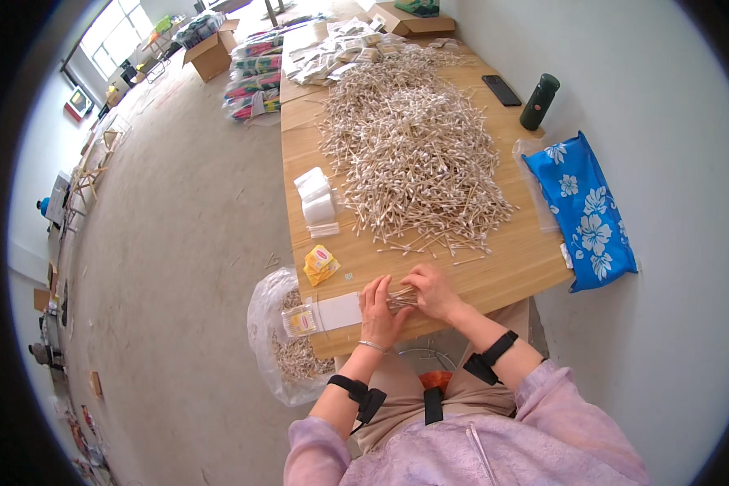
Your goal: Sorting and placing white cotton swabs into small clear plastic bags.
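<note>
A small bundle of cotton swabs (402,298) lies between my two hands near the table's front edge. My left hand (383,312) has its fingers curled over the left end of the bundle. At the other end, my right hand (433,293) closes its bent fingers on the swabs. A flat white strip (338,313) reaches left from under my left hand. Beyond it, a clear packet of swabs with a yellow card (301,321) lies at the table's left edge. Yellow cards (321,265) are stacked just behind the strip.
A large heap of loose swabs (421,146) covers the table's middle. White bags (315,196) lie left of it. A phone (502,91), dark bottle (540,102) and blue flowered package (589,212) line the right side. A plastic bag of swabs (300,356) hangs below the left edge.
</note>
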Available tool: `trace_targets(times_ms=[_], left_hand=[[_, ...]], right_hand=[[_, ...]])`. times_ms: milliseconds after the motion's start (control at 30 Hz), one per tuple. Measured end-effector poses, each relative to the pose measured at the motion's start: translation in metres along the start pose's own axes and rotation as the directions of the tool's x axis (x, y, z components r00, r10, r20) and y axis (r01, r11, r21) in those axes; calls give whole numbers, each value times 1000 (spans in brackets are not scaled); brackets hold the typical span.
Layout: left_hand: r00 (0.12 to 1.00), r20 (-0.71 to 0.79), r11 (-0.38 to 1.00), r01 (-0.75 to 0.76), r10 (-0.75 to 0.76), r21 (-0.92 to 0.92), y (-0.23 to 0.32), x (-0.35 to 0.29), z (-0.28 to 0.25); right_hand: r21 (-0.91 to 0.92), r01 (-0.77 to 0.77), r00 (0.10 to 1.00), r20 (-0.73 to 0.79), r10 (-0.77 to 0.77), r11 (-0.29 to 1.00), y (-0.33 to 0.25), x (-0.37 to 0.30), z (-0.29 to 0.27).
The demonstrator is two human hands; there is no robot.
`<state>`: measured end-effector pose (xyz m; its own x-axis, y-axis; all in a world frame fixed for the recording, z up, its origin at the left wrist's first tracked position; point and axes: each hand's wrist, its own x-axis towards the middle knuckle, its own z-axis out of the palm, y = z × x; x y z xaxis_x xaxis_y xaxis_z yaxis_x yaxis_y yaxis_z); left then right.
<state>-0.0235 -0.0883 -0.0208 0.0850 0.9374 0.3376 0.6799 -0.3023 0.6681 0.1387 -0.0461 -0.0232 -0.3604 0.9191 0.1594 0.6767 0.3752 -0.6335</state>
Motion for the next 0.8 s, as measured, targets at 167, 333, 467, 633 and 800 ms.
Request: trace_targets(times_ms=[167,333,467,633,800], left_hand=[[981,27,935,193,-193,-298,-21,-8,0],[941,7,726,265,-338,-635,-29,-8,11],[902,12,604,298,-431,-739,-34,-7,14],[885,18,583,321,-465,-747,-34,-10,16],[908,-27,600,254,-418,-758,-43,-13,22]], right_hand=[[-328,-27,990,-141,-20,944,-28,-39,5],[-399,67,982,188,10,915,-30,-36,13],[-429,85,987,161,-16,899,-27,-17,15],[-494,148,964,264,-15,857,-37,-43,11],[-422,182,959,278,-65,888,-40,-55,9]])
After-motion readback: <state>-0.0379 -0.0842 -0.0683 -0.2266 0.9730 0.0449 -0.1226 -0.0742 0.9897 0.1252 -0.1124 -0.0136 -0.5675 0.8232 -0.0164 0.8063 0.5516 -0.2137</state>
